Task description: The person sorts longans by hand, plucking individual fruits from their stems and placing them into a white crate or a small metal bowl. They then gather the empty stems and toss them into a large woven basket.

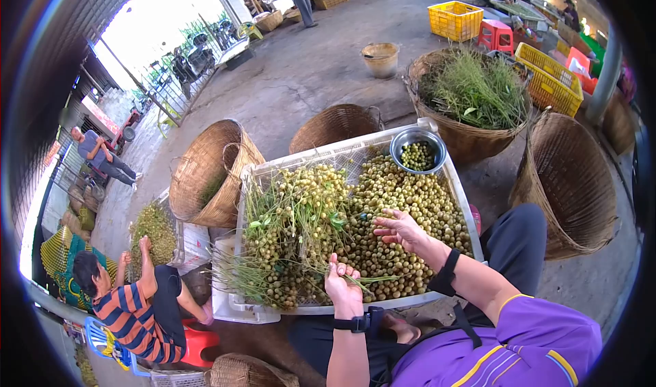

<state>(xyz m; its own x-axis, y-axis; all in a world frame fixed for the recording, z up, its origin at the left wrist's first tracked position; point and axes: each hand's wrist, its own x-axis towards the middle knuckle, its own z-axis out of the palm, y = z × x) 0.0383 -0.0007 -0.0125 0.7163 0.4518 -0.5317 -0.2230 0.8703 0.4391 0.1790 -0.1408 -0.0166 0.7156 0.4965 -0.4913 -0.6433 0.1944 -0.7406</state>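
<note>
A white crate (417, 295) stands before me, filled with round yellow-brown fruits that look like longans. On its left side lie stemmed bunches (294, 216); loose fruits (410, 196) cover the right. My left hand (344, 286), over the front middle of the crate, has its fingers curled around a thin green stalk (376, 279) that sticks out to the right. My right hand (403, 231) hovers above the loose fruits, palm turned inward, fingers apart with nothing visible in them. A metal bowl (418, 150) holding small fruits sits at the crate's back right corner.
Wicker baskets (212, 175) surround the crate; one at back right holds cut green stems (475, 90). A tall basket (567, 182) stands by my right knee. At left, another person (140, 305) sits handling stems. Yellow crates (456, 21) and a red stool (497, 36) stand behind.
</note>
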